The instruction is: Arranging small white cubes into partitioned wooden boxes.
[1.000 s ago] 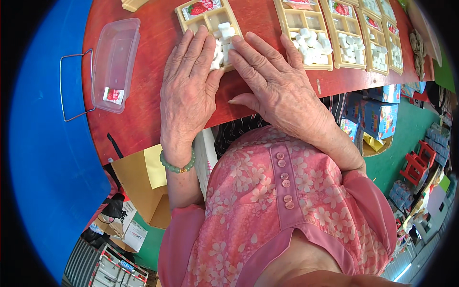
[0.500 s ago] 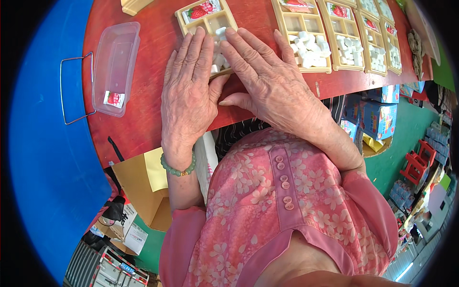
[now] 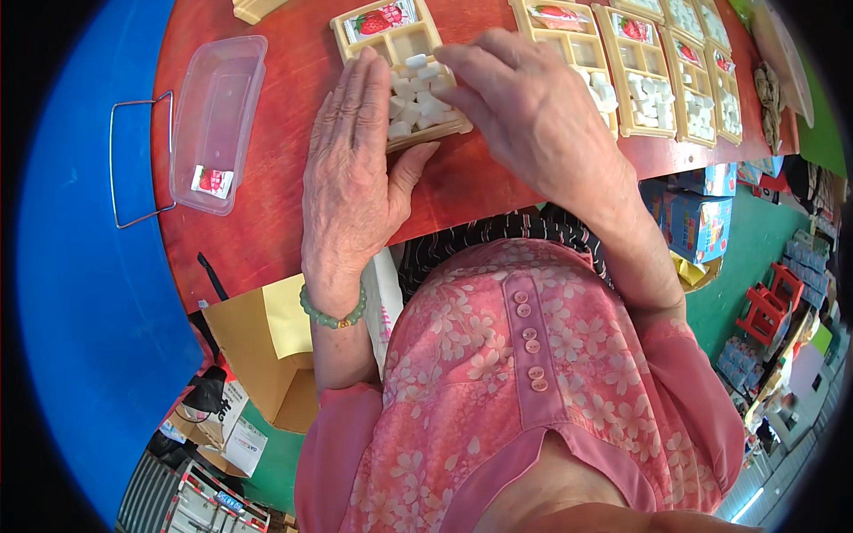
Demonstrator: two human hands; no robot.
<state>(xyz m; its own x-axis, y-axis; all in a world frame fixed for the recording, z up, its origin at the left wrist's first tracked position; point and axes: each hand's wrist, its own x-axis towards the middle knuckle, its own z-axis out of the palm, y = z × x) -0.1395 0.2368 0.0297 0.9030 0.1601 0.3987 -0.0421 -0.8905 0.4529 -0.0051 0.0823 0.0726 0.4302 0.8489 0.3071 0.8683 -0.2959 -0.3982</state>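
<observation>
A cream compartment tray (image 3: 404,144) lies on the red table, with a strawberry-printed packet (image 3: 380,21) in its far compartment. Small white chunks (image 3: 418,102) fill its near compartment, and a few lie up by its divider. My left hand (image 3: 351,164) rests flat along the tray's left side, fingers stretched out together and thumb spread at the near edge. Over the tray's right edge, my right hand (image 3: 542,111) has its fingers bent, with the fingertips and thumb apart beside the white chunks. Nothing shows held in it.
Several similar filled trays (image 3: 641,67) stand in rows to the right. A clear plastic box (image 3: 218,115) with one small packet (image 3: 213,181) sits at left, beside a metal wire handle (image 3: 114,169) over a blue surface (image 3: 80,293). An open cardboard box (image 3: 258,346) stands below the table edge.
My right hand has lifted off the white chunks and moved right, its fingers now bent. More of the tray's near compartment shows. My left hand stays at the tray's left side.
</observation>
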